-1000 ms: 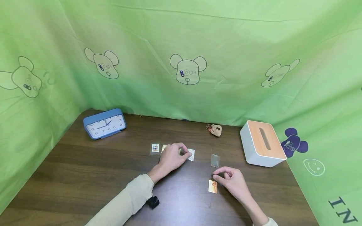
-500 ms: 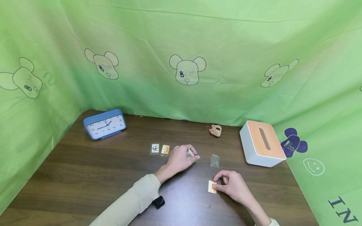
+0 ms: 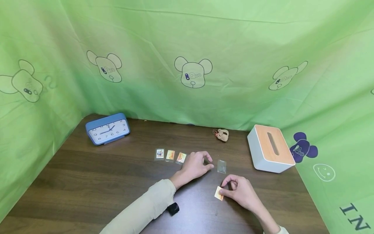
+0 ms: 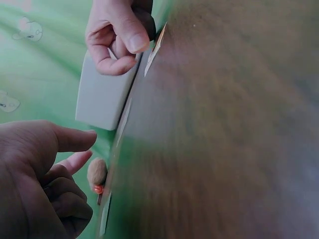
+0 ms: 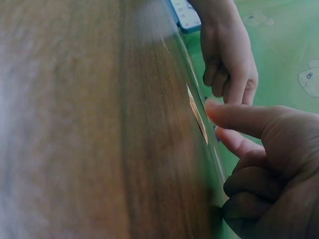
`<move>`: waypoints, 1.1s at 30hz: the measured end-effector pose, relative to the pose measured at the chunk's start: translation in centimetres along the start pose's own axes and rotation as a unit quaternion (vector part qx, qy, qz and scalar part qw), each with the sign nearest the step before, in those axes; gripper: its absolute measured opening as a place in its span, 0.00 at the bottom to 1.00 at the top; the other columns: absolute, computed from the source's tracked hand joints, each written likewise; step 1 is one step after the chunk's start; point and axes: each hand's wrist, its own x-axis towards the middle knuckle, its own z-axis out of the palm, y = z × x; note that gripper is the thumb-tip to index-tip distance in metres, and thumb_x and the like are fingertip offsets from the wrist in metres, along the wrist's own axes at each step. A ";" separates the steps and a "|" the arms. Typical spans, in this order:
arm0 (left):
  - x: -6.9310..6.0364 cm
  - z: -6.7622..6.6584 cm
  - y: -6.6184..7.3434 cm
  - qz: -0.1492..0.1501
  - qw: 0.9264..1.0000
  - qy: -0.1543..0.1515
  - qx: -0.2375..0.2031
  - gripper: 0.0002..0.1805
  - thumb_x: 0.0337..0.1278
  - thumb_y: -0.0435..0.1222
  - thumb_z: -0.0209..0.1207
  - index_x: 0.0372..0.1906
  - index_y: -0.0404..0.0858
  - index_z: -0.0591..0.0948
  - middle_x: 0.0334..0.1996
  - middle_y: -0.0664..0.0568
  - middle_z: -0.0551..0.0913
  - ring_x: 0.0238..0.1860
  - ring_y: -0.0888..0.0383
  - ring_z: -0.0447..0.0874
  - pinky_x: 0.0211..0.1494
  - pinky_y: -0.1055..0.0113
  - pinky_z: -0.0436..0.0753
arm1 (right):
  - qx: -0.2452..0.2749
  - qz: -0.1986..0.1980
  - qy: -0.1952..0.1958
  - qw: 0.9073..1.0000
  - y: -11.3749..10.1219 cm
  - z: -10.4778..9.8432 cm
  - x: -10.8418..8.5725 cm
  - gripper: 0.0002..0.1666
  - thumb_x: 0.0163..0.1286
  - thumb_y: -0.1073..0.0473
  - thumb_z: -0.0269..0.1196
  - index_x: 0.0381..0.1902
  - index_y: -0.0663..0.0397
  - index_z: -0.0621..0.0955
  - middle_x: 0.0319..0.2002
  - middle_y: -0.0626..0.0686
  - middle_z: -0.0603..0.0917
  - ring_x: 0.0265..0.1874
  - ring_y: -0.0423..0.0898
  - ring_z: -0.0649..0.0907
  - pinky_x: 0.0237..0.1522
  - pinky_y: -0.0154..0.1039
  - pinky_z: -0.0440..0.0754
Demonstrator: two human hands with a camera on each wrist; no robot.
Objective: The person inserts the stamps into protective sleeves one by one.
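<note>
In the head view my left hand hovers over the table, thumb and index finger apart, just left of a flat clear sleeve. A whitish card lies mostly hidden beneath it in the head view. Left of this hand is a row of small stamp-like cards in clear sleeves: a white one, a yellow-orange one and another orange one. My right hand touches a loose orange stamp-like card with its thumb; the index finger is apart from the thumb.
A blue clock stands at the back left of the brown table. At the back right are a beige ornament with a red cord and a white tissue box with a wooden lid. Green curtains enclose the table.
My left hand has moved right, uncovering the second and third sleeved cards and covering the whitish one. The right thumb has come down onto the loose orange card, which has turned slightly.
</note>
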 end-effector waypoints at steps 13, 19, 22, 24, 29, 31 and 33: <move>1.5 1.5 2.0 -0.008 0.999 -0.007 0.045 0.23 0.52 0.55 0.84 0.49 0.54 0.88 0.36 0.57 0.92 0.31 0.61 0.84 0.37 0.62 0.81 | -0.029 0.015 -0.012 0.999 -0.5 -0.2 -0.2 0.19 0.51 0.58 0.88 0.31 0.44 0.86 0.16 0.40 0.65 0.17 0.33 0.64 0.24 0.33 0.63; 0.9 -0.2 4.3 -0.005 0.997 -0.026 0.067 0.21 0.54 0.49 0.84 0.48 0.49 0.89 0.43 0.52 0.94 0.39 0.48 0.92 0.37 0.58 0.84 | -0.016 -0.004 -0.015 1.000 -0.2 -0.4 -0.2 0.17 0.57 0.59 0.86 0.28 0.44 0.85 0.15 0.39 0.63 0.16 0.32 0.62 0.23 0.32 0.62; 0.9 -0.4 4.3 0.000 0.997 -0.027 0.077 0.20 0.54 0.48 0.84 0.48 0.49 0.89 0.44 0.53 0.94 0.40 0.48 0.93 0.38 0.58 0.85 | -0.009 -0.009 -0.016 1.000 -0.1 -0.5 -0.2 0.15 0.59 0.58 0.85 0.27 0.44 0.85 0.15 0.38 0.62 0.16 0.32 0.61 0.24 0.32 0.62; 1.1 0.1 3.7 0.001 0.996 -0.024 0.081 0.20 0.52 0.49 0.84 0.47 0.49 0.89 0.43 0.54 0.94 0.40 0.48 0.93 0.40 0.57 0.85 | -0.006 -0.011 -0.017 1.000 0.0 -0.6 -0.2 0.15 0.60 0.58 0.85 0.27 0.44 0.86 0.15 0.38 0.61 0.16 0.32 0.61 0.23 0.32 0.62; 1.6 1.4 1.7 -0.005 0.993 -0.028 0.111 0.22 0.51 0.51 0.85 0.48 0.52 0.89 0.44 0.56 0.93 0.42 0.49 0.92 0.41 0.56 0.84 | -0.010 -0.006 -0.017 1.000 0.1 -0.6 -0.1 0.14 0.60 0.58 0.84 0.27 0.44 0.86 0.15 0.38 0.61 0.16 0.32 0.60 0.23 0.32 0.62; 1.7 1.5 1.0 -0.005 0.992 -0.033 0.125 0.21 0.51 0.51 0.85 0.48 0.53 0.89 0.44 0.56 0.94 0.42 0.49 0.92 0.40 0.56 0.84 | -0.012 -0.002 -0.018 1.000 0.2 -0.6 0.0 0.14 0.60 0.59 0.84 0.27 0.44 0.86 0.15 0.38 0.62 0.16 0.32 0.60 0.24 0.32 0.62; 1.7 1.3 0.6 -0.004 0.991 -0.034 0.129 0.20 0.53 0.49 0.84 0.49 0.53 0.90 0.45 0.56 0.94 0.42 0.49 0.92 0.38 0.55 0.85 | -0.013 0.002 -0.017 1.000 0.2 -0.6 0.0 0.15 0.60 0.59 0.84 0.27 0.44 0.86 0.15 0.38 0.62 0.17 0.32 0.61 0.24 0.32 0.62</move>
